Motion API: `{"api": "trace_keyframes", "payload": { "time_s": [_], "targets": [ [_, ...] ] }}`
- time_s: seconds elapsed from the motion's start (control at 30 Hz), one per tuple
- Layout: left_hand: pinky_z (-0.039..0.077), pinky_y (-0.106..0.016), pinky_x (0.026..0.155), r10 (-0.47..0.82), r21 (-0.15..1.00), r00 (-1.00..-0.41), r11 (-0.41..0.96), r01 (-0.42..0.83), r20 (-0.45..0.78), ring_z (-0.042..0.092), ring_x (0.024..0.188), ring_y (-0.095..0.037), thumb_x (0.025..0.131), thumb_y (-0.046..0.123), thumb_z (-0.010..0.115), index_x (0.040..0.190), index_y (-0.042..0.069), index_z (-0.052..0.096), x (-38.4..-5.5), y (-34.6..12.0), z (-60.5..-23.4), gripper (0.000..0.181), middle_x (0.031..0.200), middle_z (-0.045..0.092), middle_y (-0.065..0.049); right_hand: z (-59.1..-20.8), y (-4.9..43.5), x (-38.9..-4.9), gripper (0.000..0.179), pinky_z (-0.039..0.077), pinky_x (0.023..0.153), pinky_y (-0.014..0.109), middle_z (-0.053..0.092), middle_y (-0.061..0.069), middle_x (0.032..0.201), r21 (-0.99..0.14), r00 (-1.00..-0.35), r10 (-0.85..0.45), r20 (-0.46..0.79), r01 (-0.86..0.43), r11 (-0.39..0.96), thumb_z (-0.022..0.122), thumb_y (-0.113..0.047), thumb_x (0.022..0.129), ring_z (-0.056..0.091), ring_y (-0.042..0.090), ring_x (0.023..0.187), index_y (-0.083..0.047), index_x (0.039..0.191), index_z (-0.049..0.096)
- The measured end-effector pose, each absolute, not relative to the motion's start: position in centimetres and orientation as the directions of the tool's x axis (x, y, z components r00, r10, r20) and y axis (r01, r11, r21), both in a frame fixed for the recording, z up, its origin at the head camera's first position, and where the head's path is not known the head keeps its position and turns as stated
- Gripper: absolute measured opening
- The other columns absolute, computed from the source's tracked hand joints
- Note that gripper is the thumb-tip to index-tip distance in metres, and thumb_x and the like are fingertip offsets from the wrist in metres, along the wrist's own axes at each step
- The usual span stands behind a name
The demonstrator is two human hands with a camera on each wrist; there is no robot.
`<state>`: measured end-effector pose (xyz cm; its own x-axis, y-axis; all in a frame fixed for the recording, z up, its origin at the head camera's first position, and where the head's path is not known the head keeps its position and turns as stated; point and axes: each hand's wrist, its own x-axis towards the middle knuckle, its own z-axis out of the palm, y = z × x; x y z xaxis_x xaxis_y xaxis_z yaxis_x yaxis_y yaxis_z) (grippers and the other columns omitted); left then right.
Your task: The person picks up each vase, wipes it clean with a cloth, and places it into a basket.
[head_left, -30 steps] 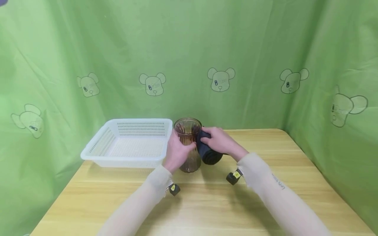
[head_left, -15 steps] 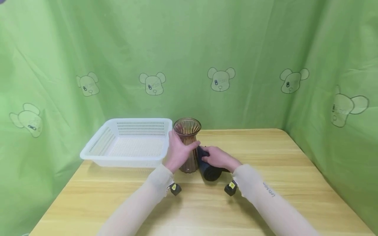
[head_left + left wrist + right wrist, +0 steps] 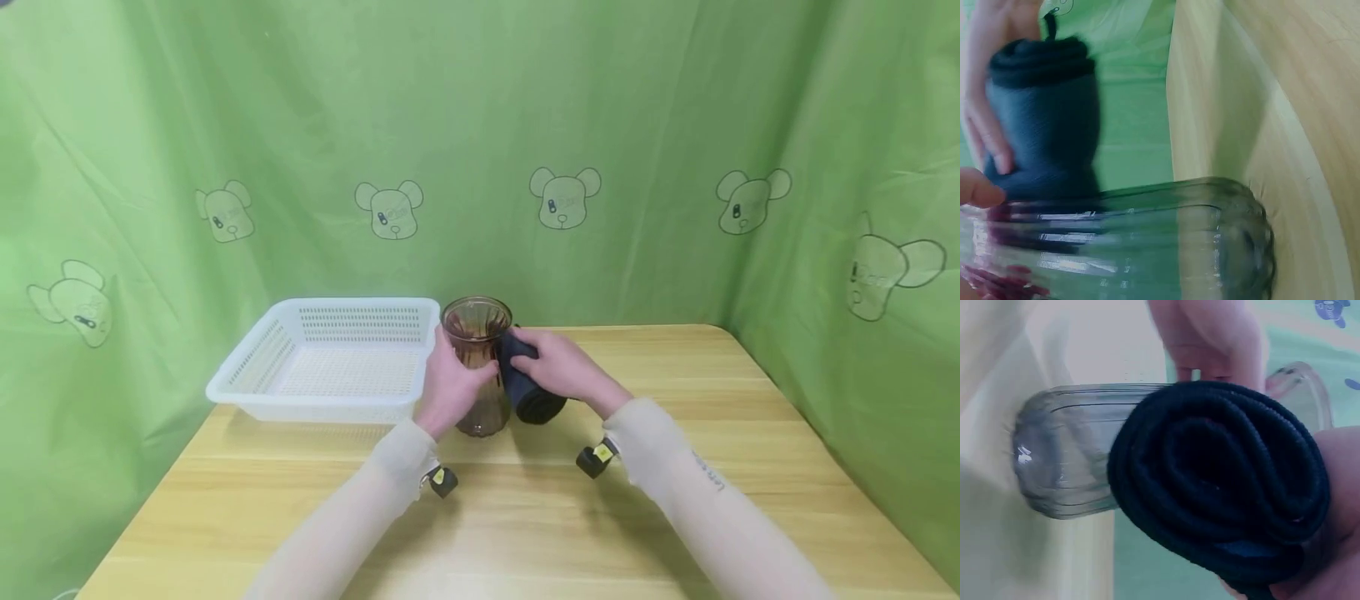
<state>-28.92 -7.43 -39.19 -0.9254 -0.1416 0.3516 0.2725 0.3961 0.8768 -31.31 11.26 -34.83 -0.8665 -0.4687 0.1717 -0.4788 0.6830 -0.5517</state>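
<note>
A tall, ribbed, amber-tinted glass vase (image 3: 480,408) stands upright on the table, its flared rim at the top. My left hand (image 3: 453,383) grips it around the middle from the left, thumb across the front. In my right hand (image 3: 562,362) is a rolled dark navy cloth (image 3: 528,392), held against the vase's right side. The right wrist view shows the spiral end of the rolled cloth (image 3: 1216,481) in front of the glass vase (image 3: 1079,450). From the left wrist, the cloth (image 3: 1047,125) meets the side of the vase (image 3: 1147,244).
To the left of the vase, close beside it, stands a white perforated plastic basket (image 3: 322,408). Both sit on a light wooden table (image 3: 495,533). Behind and at the sides hangs a green curtain (image 3: 480,108) printed with bear heads.
The right hand with the rolled cloth slid down the vase's side half a second ago and is now back up near the rim. The left hand and vase stay nearly still.
</note>
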Motion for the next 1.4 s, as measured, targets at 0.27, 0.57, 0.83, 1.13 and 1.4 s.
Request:
{"api": "trace_keyframes", "payload": {
  "time_s": [0.27,0.57,0.83,1.13,1.4],
  "targets": [
    [0.033,-0.039,0.121,-0.072,0.891,-0.925,0.303,0.337,0.374,0.048,0.137,-0.018,0.073,0.012,0.077,0.149,0.022,0.029,-28.9,-7.3,-39.1,0.090,0.142,0.051,0.000,-35.8,10.6,-32.5,0.049,0.051,0.102,0.051,0.057,0.022,0.142,-0.551,-0.857,-0.479,0.188,-0.496,0.671,0.059,-0.014,0.100,0.060,0.036,0.124,-0.006,0.147,0.050],
    [0.034,-0.042,0.120,-0.091,0.897,-0.924,0.291,0.332,0.371,0.049,0.136,-0.025,0.077,0.014,0.081,0.152,0.018,0.023,-29.2,-7.4,-39.3,0.094,0.145,0.050,-0.008,-41.2,10.8,-33.9,0.049,0.048,0.105,0.052,0.058,0.024,0.140,-0.582,-0.851,-0.522,0.063,-0.456,0.673,0.057,-0.013,0.100,0.061,0.034,0.118,-0.010,0.149,0.050],
    [0.030,-0.045,0.123,-0.114,0.925,-0.935,0.227,0.304,0.336,0.045,0.141,-0.025,0.080,0.013,0.080,0.151,0.018,0.026,-29.1,-7.4,-40.0,0.090,0.148,0.048,-0.008,-42.0,11.4,-34.1,0.057,0.052,0.095,0.045,0.058,0.024,0.140,-0.612,-0.842,-0.538,-0.035,-0.408,0.678,0.059,-0.016,0.099,0.064,0.025,0.099,-0.011,0.153,0.043],
    [0.043,-0.041,0.114,-0.109,0.879,-0.891,0.257,0.402,0.440,0.058,0.128,-0.023,0.076,0.013,0.085,0.144,0.015,0.038,-28.0,-7.8,-38.6,0.083,0.137,0.060,-0.007,-39.2,11.4,-33.2,0.068,0.039,0.114,0.057,0.048,0.027,0.148,-0.458,-0.867,-0.492,-0.075,-0.409,0.790,0.061,-0.030,0.098,0.051,0.044,0.133,-0.008,0.157,0.034],
    [0.054,-0.034,0.102,-0.052,0.834,-0.840,0.165,0.526,0.540,0.065,0.116,-0.021,0.075,0.010,0.087,0.137,0.013,0.045,-25.2,-8.8,-33.5,0.075,0.127,0.065,-0.005,-36.4,10.6,-33.5,0.062,0.040,0.114,0.056,0.051,0.022,0.148,-0.312,-0.909,-0.414,-0.041,-0.382,0.870,0.059,-0.033,0.099,0.048,0.042,0.136,-0.004,0.151,0.043]
  ]
}}
